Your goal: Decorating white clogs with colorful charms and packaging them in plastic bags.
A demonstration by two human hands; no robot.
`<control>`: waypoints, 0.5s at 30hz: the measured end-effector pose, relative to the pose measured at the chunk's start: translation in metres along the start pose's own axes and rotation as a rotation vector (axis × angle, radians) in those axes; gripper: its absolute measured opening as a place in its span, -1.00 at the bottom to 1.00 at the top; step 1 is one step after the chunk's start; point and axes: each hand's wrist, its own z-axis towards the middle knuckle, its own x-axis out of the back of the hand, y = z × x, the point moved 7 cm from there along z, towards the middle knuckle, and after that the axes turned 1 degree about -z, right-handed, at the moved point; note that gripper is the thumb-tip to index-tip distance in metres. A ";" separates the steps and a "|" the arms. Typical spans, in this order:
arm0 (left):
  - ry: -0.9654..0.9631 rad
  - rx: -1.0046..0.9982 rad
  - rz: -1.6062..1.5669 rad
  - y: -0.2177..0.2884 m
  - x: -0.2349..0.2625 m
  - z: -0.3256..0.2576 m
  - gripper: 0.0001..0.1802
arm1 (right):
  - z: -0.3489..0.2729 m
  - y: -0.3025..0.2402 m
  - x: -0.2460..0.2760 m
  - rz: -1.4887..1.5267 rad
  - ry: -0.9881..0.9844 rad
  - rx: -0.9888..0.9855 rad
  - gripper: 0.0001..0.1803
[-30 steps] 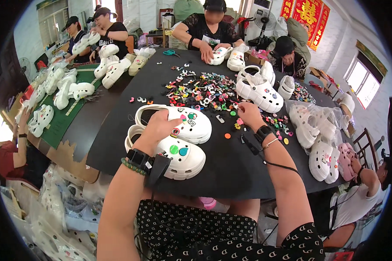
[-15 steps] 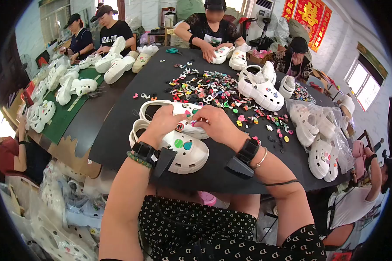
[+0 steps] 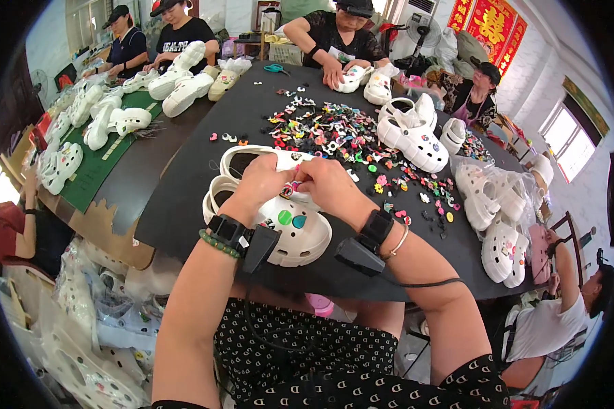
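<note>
Directly under both hands, the far white clog [image 3: 288,158] lies lengthwise left to right, heel left, beyond the near white clog [image 3: 300,240]. The left hand [image 3: 260,183] covers its middle, the right hand [image 3: 335,185] its toe side; their bent fingers nearly meet beside a red-rimmed round charm [image 3: 287,190], their grip hidden.

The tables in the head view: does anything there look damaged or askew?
Yes: the dark brown table, on the left, looks damaged. Its near edge is ragged, with tan material showing; whether peeled or torn, I cannot tell.
</note>
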 end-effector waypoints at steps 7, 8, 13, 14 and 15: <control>-0.040 0.052 -0.087 -0.002 0.000 -0.006 -0.68 | 0.018 -0.008 0.000 -0.237 -0.088 -0.005 -0.73; -0.047 0.046 -0.151 -0.001 -0.002 -0.007 -0.70 | 0.019 -0.007 0.004 -0.285 -0.034 -0.049 -0.64; -0.052 0.049 -0.121 -0.003 -0.003 -0.005 -0.74 | 0.026 0.008 -0.003 -0.183 -0.143 -0.196 -0.32; -0.060 0.036 -0.154 -0.003 -0.004 -0.005 -0.67 | 0.028 0.015 -0.011 -0.078 -0.229 -0.246 -0.26; -0.070 0.044 -0.154 -0.004 -0.005 -0.005 -0.67 | 0.029 0.018 -0.015 -0.071 -0.235 -0.254 -0.26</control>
